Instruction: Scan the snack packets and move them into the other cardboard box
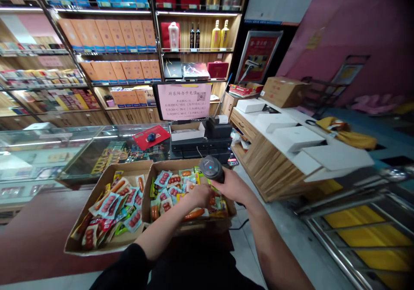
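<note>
Two cardboard trays stand side by side, the left tray [70, 238] and the right tray [148, 195], both filled with small packaged sausage snacks [110, 203]. My right hand [231, 185] is wrapped round a dark handheld scanner [211, 168] with a rounded top, above the right tray's right side. Just left of it, my left hand [202, 195] reaches down into the right tray among the packets, its fingers drawn together; whatever it grips is too small and hidden to name.
Behind the trays are a glass display counter [80, 141], a red envelope [158, 137], a monitor with a pink sign [183, 101] and a black printer [218, 128]. White boxes [296, 138] lie on a wooden cabinet at right; a metal rail [336, 247] stands lower right.
</note>
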Demonstrator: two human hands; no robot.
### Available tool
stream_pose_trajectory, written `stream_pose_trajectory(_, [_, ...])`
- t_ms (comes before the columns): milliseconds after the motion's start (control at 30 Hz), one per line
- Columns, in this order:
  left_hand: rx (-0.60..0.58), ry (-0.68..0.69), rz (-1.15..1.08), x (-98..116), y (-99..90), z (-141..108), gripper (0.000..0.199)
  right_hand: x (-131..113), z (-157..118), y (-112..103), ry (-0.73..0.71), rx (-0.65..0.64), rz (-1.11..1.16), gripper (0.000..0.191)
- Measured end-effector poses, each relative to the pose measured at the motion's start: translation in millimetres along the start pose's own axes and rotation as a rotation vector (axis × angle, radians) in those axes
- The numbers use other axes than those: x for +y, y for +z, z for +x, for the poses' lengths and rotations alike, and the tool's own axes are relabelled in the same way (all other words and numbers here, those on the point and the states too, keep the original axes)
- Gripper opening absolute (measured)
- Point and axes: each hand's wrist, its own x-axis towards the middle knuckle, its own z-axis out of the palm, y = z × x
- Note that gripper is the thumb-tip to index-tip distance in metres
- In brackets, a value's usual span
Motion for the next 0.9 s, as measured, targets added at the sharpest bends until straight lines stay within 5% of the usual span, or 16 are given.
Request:
stream_pose_trajectory(133, [0.098,-0.059,-0.019,-10,-33.4,-10,0.007,-3,5,0,-0.017,-0.021,0.003,0.024])
stream_pose_trajectory(400, [0.585,-0.142,-0.825,-37,-115.0,-55,0.044,-25,20,6,-0.134,-0.099,0.042,0.029])
stream_pose_trajectory(633, [0.781,-0.231,-0.86,-42,-133.3,-90,0.04,-36,31,23,-0.264,-0.176,0.021,0.035])
stream_pose_trajectory(900, [0.883,-0.259,-0.849,-33,-141.9,-101,0.05,-50,32,24,-0.208,-0.285,-0.042,0.041])
